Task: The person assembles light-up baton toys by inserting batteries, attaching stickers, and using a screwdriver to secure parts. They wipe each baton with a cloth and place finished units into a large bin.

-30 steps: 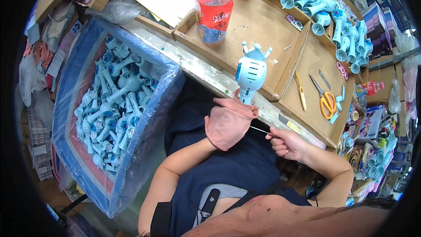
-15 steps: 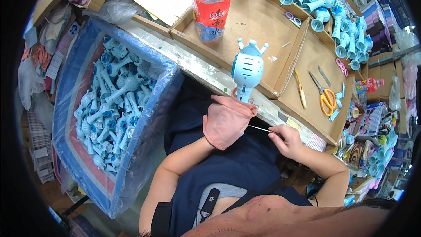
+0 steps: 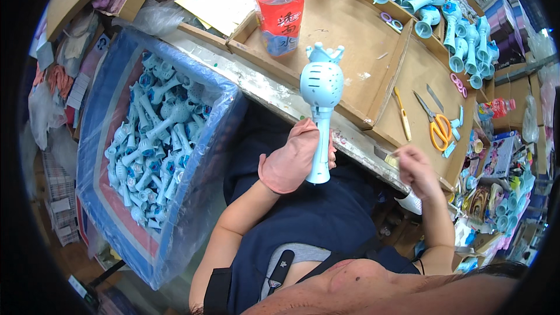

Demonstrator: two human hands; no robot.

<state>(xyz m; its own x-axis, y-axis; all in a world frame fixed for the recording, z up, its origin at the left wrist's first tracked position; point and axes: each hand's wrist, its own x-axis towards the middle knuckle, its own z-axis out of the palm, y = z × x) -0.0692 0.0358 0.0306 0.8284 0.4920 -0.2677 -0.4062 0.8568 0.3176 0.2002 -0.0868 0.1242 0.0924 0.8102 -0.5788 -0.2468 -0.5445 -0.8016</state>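
My left hand (image 3: 290,160), in a pink glove, is wrapped round the handle of a light-blue plastic toy wand (image 3: 322,84). The wand stands nearly upright, with a round slotted head and a small crown on top; its handle end points toward my lap. Off to the right, my right hand (image 3: 417,169) is raised beside the table edge, apart from the wand. Its fingers are curled together and smeared by motion, so what they pinch, if anything, cannot be made out.
At left, a plastic-lined box (image 3: 157,256) holds many similar blue pieces. Cardboard trays (image 3: 350,52) on the table carry a red-labelled bottle (image 3: 279,14), orange-handled scissors (image 3: 438,131), a yellow-handled tool (image 3: 402,114) and pink scissors (image 3: 458,84). More blue parts (image 3: 429,20) are heaped beyond.
The wand has turned and come down toward me, now showing its whole handle. My right hand, which held a thin metal rod by the glove, has moved up and right, away from the wand.
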